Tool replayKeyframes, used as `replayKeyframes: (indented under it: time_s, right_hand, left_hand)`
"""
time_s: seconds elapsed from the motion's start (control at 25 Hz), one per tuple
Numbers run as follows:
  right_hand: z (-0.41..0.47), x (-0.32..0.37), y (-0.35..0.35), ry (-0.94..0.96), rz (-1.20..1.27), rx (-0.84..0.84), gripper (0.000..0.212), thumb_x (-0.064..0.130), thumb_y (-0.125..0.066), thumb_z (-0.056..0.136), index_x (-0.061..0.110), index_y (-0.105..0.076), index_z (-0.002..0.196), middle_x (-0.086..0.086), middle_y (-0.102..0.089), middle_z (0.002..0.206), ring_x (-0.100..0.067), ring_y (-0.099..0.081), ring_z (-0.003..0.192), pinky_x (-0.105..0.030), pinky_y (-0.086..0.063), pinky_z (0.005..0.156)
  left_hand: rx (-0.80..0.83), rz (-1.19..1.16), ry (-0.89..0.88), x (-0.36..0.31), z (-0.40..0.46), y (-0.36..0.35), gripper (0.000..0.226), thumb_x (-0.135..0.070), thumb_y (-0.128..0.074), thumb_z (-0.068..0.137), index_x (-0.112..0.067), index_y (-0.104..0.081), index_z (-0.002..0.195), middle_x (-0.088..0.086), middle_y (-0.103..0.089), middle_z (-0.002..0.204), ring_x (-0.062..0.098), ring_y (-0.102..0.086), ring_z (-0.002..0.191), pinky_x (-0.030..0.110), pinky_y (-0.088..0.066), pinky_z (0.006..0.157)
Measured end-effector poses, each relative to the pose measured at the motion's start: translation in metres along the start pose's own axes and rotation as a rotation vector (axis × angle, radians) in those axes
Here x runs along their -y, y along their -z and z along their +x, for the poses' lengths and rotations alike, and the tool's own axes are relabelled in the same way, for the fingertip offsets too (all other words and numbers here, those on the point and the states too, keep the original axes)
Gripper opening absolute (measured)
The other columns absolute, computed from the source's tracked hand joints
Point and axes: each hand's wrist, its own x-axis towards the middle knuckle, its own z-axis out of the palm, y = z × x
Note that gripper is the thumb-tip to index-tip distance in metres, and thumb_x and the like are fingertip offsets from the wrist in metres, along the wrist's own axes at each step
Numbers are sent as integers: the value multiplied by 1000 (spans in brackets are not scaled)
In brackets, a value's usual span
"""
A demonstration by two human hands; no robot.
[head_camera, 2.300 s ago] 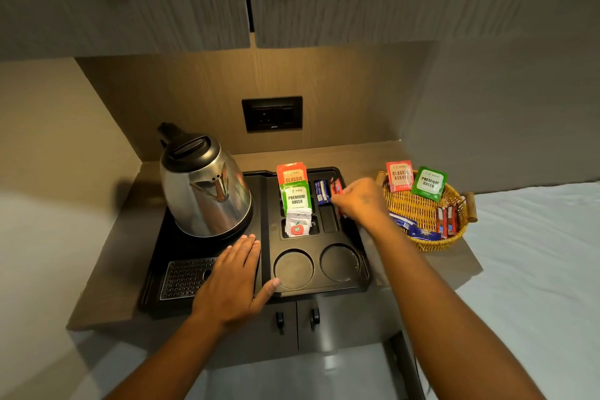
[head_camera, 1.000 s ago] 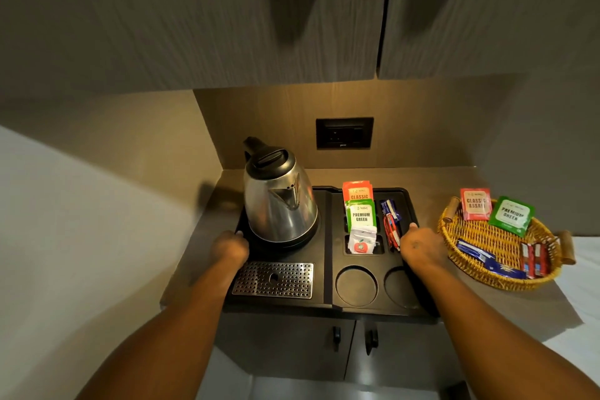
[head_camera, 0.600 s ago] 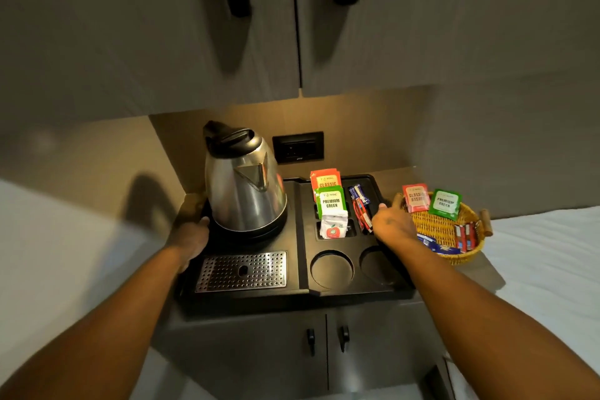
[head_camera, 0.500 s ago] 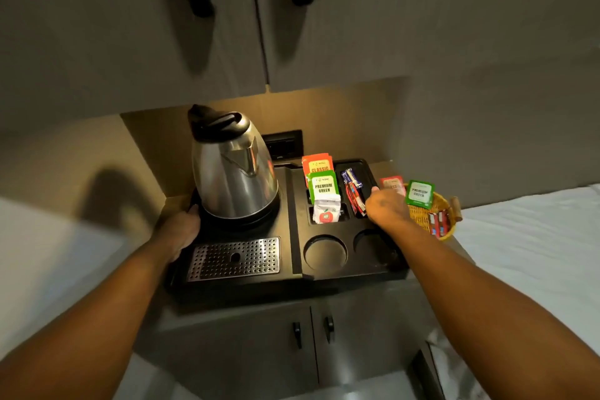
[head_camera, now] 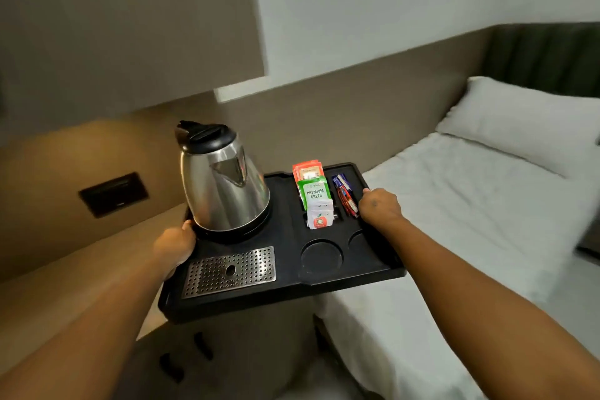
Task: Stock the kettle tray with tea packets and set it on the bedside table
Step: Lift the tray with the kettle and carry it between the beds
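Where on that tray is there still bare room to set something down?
On the tray, the round well in front of the tea packets is bare, and a second well beside it, by the right hand. The grille before the kettle is bare too. The packet slots are crowded.

Tray point(head_camera: 285, 286) black, matte. Kettle point(head_camera: 224, 185) mirror steel body, black lid and base. Drip grate point(head_camera: 229, 271) silver, perforated with a dot grid. Tea packets: orange-red point(head_camera: 306, 169) at the back, green point(head_camera: 314, 192) with white label and "PREMIUM GREEN" text, white point(head_camera: 319, 214) with red apple logo. Sachets point(head_camera: 344, 194) blue and red. Counter point(head_camera: 81, 266) tan wood grain. Bed sheet point(head_camera: 480, 217) and pillow point(head_camera: 522, 117) white. Wall socket point(head_camera: 113, 193) black.
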Motion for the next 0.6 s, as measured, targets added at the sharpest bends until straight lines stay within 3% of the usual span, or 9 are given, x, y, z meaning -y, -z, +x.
replayKeyframes:
  time_s: [0.08,0.24,0.52,0.6]
  right_hand:
    - [4,-77,72,-73,6,-104,38,32,-44,93,-1,-62,102,-24,-64,112,-39,-59,101,-29,-35,69]
    - [-13,-229,221,-254,-40,-273,37,30,-44,92,-1,-64,101,-24,-64,113,-39,-58,104,-31,-42,76]
    - [-77,-426,421,-593,-37,-645,47,35,-41,95,-6,-62,104,-28,-62,114,-42,-58,104,-39,-46,84]
    - [-84,-466,462,-688,-30,-710,48,35,-42,95,-6,-62,108,-27,-61,118,-42,-57,106,-40,-46,86]
  left_hand:
    - [38,15,-130,-57,-32,-62,59,-39,-28,105,10,-53,127,31,-48,139,42,-47,126,42,-35,106]
    - [235,88,-371,-171,-124,-194,62,-41,-27,104,10,-54,127,35,-46,139,44,-45,129,42,-35,105]
    - [417,137,-713,-365,-299,-365,69,-50,-28,100,9,-60,114,32,-59,125,45,-56,112,41,-42,85]
    - [450,167,-793,-411,-341,-407,68,-49,-27,101,9,-60,114,32,-60,124,46,-56,112,42,-43,88]
